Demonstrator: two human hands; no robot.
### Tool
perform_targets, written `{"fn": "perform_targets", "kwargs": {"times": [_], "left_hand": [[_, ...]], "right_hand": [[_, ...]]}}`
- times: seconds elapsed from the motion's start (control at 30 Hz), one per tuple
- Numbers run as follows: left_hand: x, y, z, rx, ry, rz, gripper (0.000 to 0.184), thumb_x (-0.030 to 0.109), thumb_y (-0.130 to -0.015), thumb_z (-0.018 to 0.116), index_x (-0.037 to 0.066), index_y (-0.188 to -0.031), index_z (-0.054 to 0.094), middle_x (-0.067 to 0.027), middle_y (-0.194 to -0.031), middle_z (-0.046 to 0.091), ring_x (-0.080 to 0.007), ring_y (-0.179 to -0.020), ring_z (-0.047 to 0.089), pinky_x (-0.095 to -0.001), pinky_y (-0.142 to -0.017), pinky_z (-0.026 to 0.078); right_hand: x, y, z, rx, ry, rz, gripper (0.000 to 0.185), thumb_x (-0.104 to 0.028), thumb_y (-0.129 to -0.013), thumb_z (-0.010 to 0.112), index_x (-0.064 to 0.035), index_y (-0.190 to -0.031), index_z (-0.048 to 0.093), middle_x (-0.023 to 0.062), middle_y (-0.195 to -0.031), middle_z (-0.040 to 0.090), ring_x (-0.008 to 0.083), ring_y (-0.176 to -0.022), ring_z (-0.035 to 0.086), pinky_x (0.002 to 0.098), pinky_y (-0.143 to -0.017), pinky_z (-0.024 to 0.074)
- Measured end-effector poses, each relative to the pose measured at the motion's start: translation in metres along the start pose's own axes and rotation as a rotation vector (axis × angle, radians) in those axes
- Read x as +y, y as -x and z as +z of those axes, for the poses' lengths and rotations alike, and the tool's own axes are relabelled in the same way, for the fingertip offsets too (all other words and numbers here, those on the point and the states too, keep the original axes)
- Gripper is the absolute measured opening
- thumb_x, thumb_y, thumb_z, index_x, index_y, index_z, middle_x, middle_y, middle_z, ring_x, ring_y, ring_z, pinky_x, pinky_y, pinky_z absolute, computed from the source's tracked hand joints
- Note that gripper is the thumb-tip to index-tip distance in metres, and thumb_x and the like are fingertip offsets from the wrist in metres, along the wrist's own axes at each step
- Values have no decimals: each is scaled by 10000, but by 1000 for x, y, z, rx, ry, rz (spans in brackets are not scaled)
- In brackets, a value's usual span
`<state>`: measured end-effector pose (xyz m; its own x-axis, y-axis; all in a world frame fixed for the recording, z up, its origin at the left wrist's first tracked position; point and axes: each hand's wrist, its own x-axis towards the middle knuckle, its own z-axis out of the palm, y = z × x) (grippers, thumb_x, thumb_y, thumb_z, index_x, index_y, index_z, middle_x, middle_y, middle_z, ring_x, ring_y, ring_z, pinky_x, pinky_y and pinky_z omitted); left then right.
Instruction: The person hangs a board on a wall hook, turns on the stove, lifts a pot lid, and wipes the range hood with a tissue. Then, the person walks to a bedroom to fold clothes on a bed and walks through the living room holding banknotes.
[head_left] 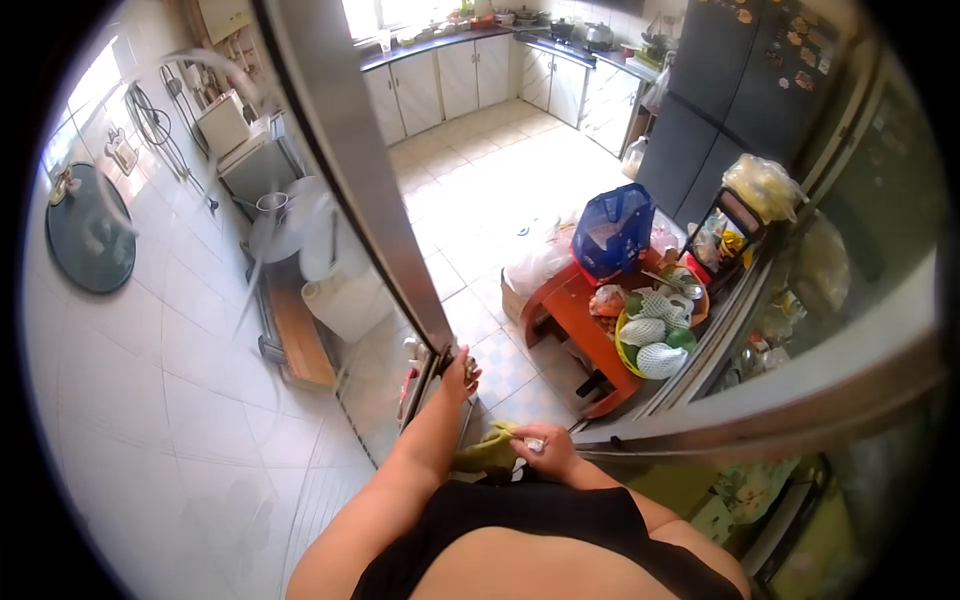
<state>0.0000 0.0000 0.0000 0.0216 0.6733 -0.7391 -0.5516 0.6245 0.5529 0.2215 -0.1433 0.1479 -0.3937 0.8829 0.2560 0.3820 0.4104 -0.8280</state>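
Note:
My left hand [461,374] is at the edge of the grey metal door frame [370,190], its fingers curled round the edge near the handle area. What lies under those fingers is too small to make out. My right hand [545,448] is closed on a yellow-green cloth [492,450], which hangs to the left in front of my body. Something small and whitish shows at the fingers of that hand. Glass fills the door to the left of the frame.
Beyond the doorway, an orange-red table [560,305] holds a blue bag [612,232] and a yellow basket of net-wrapped fruit [648,335]. A dark refrigerator [700,110] stands behind. White cabinets [450,80] line the back. A sliding door track runs along the right.

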Motion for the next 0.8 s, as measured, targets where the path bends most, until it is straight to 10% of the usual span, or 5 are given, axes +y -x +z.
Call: {"fn": "perform_targets", "kwargs": {"times": [0.23, 0.7, 0.8], "left_hand": [[72, -27, -102, 320, 121, 12, 452, 610, -701, 627, 194, -865, 555, 40, -776, 582, -124, -672, 552, -323, -619, 383], [189, -29, -211, 819, 669, 67, 381, 489, -706, 657, 146, -633, 508, 30, -601, 541, -123, -545, 543, -275, -519, 405], [155, -54, -235, 815, 893, 146, 455, 531, -671, 709, 162, -829, 495, 9, -601, 477, -133, -521, 512, -291, -521, 433]], "right_hand": [[47, -143, 55, -94, -76, -166, 92, -98, -742, 661, -89, -834, 668, 90, -743, 627, 265, -663, 604, 327, -578, 478], [87, -535, 132, -770, -231, -545, 88, -130, -726, 632, -151, -812, 635, 55, -776, 604, 286, -713, 586, 394, -612, 463], [85, -587, 172, -924, -184, -690, 122, -106, -700, 629, -152, -812, 623, 66, -793, 588, 299, -728, 581, 398, -607, 463]]}}
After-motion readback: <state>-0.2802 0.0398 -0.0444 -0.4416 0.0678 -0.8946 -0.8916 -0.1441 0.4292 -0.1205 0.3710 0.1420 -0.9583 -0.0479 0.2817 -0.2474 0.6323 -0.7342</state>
